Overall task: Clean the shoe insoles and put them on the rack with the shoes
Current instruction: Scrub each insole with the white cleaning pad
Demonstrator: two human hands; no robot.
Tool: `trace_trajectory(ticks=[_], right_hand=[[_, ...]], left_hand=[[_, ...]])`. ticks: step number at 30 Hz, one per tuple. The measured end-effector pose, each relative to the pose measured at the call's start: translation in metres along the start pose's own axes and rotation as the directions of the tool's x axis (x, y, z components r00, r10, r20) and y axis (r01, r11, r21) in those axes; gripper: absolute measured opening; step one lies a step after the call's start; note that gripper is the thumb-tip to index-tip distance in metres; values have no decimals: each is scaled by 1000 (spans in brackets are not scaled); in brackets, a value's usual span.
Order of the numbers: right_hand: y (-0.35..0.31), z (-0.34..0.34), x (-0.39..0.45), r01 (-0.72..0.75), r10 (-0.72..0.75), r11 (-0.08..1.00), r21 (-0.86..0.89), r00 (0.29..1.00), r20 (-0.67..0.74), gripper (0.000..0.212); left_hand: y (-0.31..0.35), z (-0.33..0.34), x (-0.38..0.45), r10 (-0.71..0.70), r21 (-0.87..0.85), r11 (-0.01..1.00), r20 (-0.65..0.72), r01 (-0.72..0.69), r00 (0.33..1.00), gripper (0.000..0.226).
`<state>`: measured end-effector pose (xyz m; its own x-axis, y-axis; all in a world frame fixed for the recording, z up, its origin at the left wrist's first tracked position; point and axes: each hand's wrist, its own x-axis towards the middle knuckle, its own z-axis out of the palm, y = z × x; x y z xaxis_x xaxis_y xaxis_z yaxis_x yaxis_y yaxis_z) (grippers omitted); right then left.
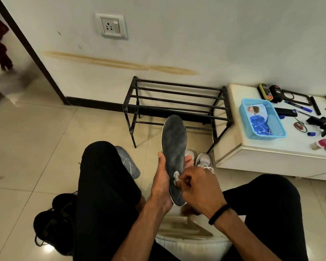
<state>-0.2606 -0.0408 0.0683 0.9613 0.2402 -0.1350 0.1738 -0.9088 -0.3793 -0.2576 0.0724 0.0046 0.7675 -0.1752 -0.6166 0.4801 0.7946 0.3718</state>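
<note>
A: Head view first. What are the hands doing?

B: The left hand (163, 178) grips a dark grey insole (174, 147) along its left edge, thumb up the side and fingers curled behind it, holding it upright in front of the knees with the toe end pointing up toward the rack (177, 102). The right hand (199, 187) pinches a small white wad of cloth or tissue (176, 176) (too crumpled to tell which) and presses it against the lower part of the insole's face.

A: And the second insole?

B: It lies flat on the floor tiles (36, 144), just beside the left knee, partly hidden by the black trouser leg; I'd call it the other insole (129, 162), grey with pale streaks.

A: Where are the shoes?

B: A pair of grey and white sneakers (203, 160) stands on the floor just behind the raised insole, near the rack's right front leg. A pair of black shoes (53, 221) sits on the floor by the left leg.

A: The rack itself?

B: Black metal bars, standing against the wall, nothing on its bars.

A: Anything to the right?

B: A low white worktop (252, 153) beside the rack carries a blue plastic basket (263, 117), pens, scissors and other small items. A black band (219, 213) circles the right wrist.
</note>
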Motion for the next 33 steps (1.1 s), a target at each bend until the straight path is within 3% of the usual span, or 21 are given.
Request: trace_trajectory(ticks=[5,8,10,12,15,23,29,33], right_hand=[[8,1,21,-53,50,998,-46,996,-80,27],[7,3,37,-79,79,997,-1,990,-117,27],[1,1,34,-26,29,999,24,993,-119,6],[-5,1,27,30,-30,1000,-1,992,-122,19],[-6,3,15,63,-69,996,-69,994,-79,15],[-4,3,-58,58,-41,972,226,996,-77,14],[-1,-3,-27,-51,106,952,303,980,-169,11],[-20,-5,-41,-57,93,922,382,993,-77,12]], left_hand=[[-5,13,-11,19,69,997,11,-19,1000,69],[-4,16,-11,67,103,993,-52,-61,996,65],[-1,14,-10,91,91,992,-49,-86,995,64],[0,10,-11,78,64,995,-26,-76,997,64],[3,4,-11,43,45,998,-32,-42,999,72],[6,6,-7,-2,-76,997,83,8,997,87],[6,13,-12,25,-108,994,180,-6,983,88],[7,9,-16,48,-80,996,186,-34,981,85]])
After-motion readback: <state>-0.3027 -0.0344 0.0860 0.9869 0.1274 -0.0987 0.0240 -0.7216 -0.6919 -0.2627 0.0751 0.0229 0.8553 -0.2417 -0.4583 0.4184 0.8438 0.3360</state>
